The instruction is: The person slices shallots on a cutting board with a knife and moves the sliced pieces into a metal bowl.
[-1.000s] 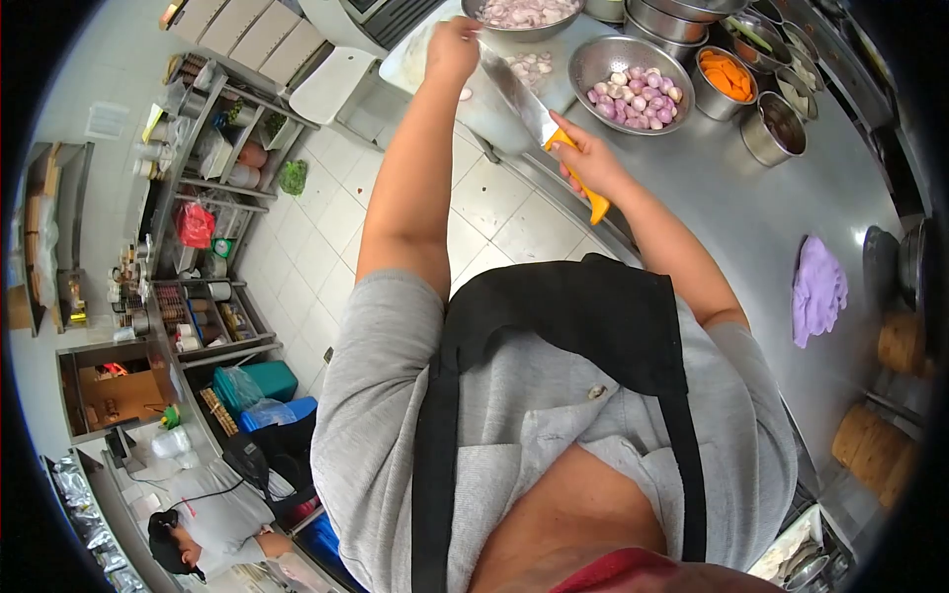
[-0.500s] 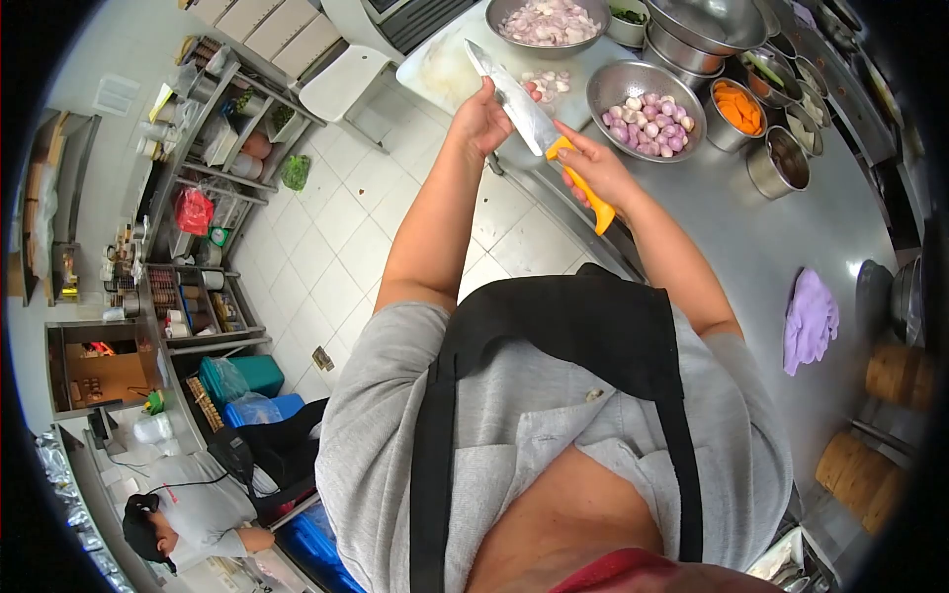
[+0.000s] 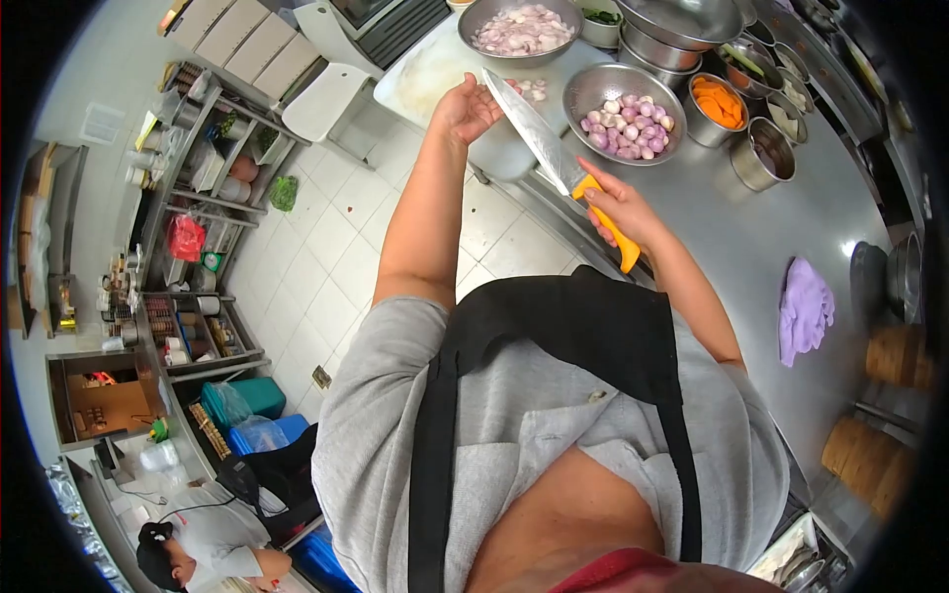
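Observation:
My right hand (image 3: 621, 210) is wrapped around the yellow handle of a kitchen knife (image 3: 535, 130). Its broad blade points up and to the left, with wet-looking smears along the flat. Just left of the blade, my left hand (image 3: 467, 111) is turned palm up, fingers apart and holding nothing. Beneath the knife tip lies a white cutting board (image 3: 420, 81) with a small pile of cut shallots (image 3: 530, 90). A steel bowl of sliced shallots (image 3: 524, 32) stands at the board's far edge. Whole peeled shallots (image 3: 631, 128) fill part of a perforated colander (image 3: 581, 87) right of the blade.
Behind the colander are stacked steel bowls (image 3: 682, 25), a pot of orange carrot pieces (image 3: 719, 102) and another steel pot (image 3: 763, 158). Purple gloves (image 3: 806, 308) lie on the steel counter (image 3: 717, 232). A white chair (image 3: 326, 104) stands left; another person (image 3: 213, 539) is at lower left.
My left hand has come off the blade and opened beside it. My right hand has drawn the knife slightly down and to the right. The camera view has shifted a little.

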Demonstrator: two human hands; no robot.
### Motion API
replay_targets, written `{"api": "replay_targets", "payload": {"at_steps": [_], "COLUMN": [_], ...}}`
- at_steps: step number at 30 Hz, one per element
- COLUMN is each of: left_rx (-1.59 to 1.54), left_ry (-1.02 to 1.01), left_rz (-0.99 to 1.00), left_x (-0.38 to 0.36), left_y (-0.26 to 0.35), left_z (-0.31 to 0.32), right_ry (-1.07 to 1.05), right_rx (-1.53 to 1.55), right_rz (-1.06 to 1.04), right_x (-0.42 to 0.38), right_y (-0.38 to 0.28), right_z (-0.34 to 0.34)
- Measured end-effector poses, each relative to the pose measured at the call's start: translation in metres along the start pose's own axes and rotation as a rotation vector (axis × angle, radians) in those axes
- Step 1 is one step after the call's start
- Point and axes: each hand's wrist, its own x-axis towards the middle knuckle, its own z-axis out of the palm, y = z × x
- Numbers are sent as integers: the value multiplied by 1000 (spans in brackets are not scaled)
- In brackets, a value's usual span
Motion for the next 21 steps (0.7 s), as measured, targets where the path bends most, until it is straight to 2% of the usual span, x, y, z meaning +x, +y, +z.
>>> {"api": "replay_targets", "payload": {"at_steps": [3,7,9,10,12,13,15,16,18,19,20,21], "left_rx": [38,159,349,346,613,612,969,968,1723,1902,1898,2084], "left_ry": [84,110,122,121,214,213,294,296,372,316,328,271], "left_rz": [64,42,63,60,196,196,177,176,253,342,335,359], "left_x": [6,24,35,38,41,43,46,47,50,58,75,96], "left_y": [7,18,18,15,8,7,6,5,3,3,6,9], "left_z": [8,5,-1,-3,-5,-5,0,4,14,10,5,-3], "right_ry": [5,13,24,41,58,55,51,62,65,72,77,66], "right_rx": [1,21,26,26,25,23,22,3,-19,-39,-58,-62], "right_rz": [15,57,75,83,91,81,72,69,73,67,61,68], "right_x": [-17,-46,-53,-55,-56,-56,-56,-56,-56,-55,-54,-53], "right_y": [6,13,19,25,32,34,34,31,29,29,29,27], "right_z": [-6,-10,-14,-16,-17,-16,-14,-10,-5,-4,-2,0]}}
